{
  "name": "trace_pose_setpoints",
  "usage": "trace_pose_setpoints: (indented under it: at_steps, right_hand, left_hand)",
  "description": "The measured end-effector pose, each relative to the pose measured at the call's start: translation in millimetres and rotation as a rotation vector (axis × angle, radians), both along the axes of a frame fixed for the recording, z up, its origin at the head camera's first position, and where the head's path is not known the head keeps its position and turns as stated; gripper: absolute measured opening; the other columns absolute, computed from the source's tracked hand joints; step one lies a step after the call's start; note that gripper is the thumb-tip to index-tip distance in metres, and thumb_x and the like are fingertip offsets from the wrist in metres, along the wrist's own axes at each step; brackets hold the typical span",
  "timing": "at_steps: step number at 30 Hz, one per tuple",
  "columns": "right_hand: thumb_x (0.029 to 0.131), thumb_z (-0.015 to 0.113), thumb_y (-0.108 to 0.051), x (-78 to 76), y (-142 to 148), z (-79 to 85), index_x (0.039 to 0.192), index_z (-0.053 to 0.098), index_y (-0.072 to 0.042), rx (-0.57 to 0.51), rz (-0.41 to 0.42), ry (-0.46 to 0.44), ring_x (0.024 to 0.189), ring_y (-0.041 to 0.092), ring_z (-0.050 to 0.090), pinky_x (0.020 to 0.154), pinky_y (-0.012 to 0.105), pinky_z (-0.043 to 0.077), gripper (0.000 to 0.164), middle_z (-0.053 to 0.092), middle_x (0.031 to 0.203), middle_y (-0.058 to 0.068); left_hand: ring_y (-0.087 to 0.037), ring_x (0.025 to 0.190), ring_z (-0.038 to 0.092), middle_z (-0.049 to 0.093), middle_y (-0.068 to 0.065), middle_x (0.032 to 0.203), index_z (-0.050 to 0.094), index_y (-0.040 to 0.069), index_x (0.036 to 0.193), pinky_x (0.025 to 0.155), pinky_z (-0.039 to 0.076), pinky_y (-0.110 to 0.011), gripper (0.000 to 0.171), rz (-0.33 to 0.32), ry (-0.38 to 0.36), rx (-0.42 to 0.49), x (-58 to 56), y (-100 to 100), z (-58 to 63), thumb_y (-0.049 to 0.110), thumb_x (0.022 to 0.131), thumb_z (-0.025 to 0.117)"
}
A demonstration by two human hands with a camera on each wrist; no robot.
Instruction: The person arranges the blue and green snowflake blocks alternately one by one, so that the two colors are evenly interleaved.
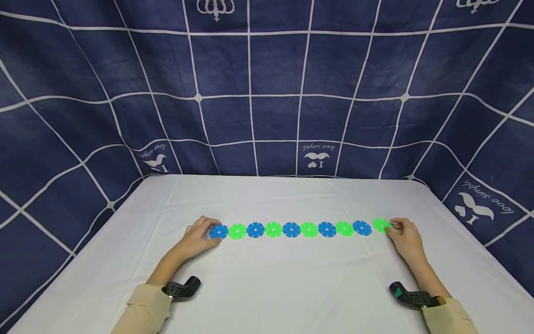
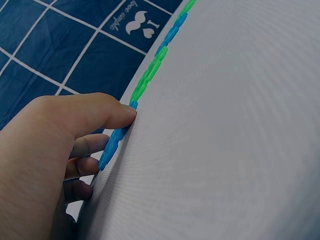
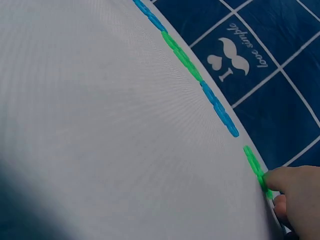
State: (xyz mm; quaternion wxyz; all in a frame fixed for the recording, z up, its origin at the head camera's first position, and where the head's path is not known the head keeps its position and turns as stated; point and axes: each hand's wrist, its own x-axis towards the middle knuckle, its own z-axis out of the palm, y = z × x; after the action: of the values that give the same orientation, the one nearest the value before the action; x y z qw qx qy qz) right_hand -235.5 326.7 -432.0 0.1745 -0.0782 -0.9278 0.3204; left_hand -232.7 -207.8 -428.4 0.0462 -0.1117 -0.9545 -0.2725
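Note:
A row of flower-shaped, notched plastic discs, alternating blue and green, lies across the white table. At its left end my left hand (image 1: 196, 239) holds the blue disc (image 1: 219, 231) between thumb and fingers; the left wrist view shows the thumb on the edge of this blue disc (image 2: 111, 147). My right hand (image 1: 406, 239) pinches a green disc (image 1: 380, 225) by its right side. A small gap separates that green disc from the last blue disc (image 1: 362, 228) of the row. In the right wrist view the same gap shows beside the green disc (image 3: 254, 161).
White cloth covers the table (image 1: 283, 287). Behind it and at the sides hangs a dark blue curtain (image 1: 275, 116) with white grid lines. Each wrist wears a black device, the left device (image 1: 182, 288) and the right device (image 1: 410, 296), above the near part of the table.

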Motion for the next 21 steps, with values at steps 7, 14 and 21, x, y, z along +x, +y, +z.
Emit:
trace_pose_setpoints:
  at_steps: [7, 14, 21]
  right_hand:
    - [0.093, 0.043, -0.022, 0.9, -2.0, -1.6, 0.119, 0.051, 0.003, 0.045, 0.037, -0.013, 0.097, 0.037, 0.044, 0.080, 0.052, 0.029, 0.037, 0.043, 0.119, 0.029]
    - [0.092, 0.046, -0.027, 1.6, -2.8, -0.8, 0.119, 0.054, -0.001, 0.135, 0.094, -0.077, 0.104, 0.044, 0.040, 0.078, 0.054, 0.024, 0.038, 0.040, 0.123, 0.029]
    - [0.091, 0.048, -0.028, 2.3, -4.4, 0.2, 0.118, 0.054, -0.002, 0.146, 0.100, -0.076, 0.104, 0.043, 0.040, 0.076, 0.052, 0.025, 0.039, 0.041, 0.123, 0.028]
  left_hand:
    - [-0.022, 0.100, 0.047, 0.051, -0.006, 0.107, 0.055, 0.011, 0.116, 0.075, 0.025, -0.033, 0.046, 0.000, 0.004, 0.002, 0.5, 0.0, 0.5, 0.030, 0.076, 0.065]
    - [-0.022, 0.100, 0.047, 0.051, -0.007, 0.107, 0.055, 0.010, 0.116, 0.075, 0.025, -0.033, 0.046, 0.002, 0.007, -0.002, -0.3, -0.8, -1.3, 0.030, 0.076, 0.065]
    - [-0.021, 0.094, 0.047, 0.051, -0.007, 0.101, 0.056, 0.009, 0.112, 0.074, 0.024, -0.033, 0.046, -0.010, 0.070, 0.025, 3.7, 1.5, -0.4, 0.034, 0.074, 0.064]
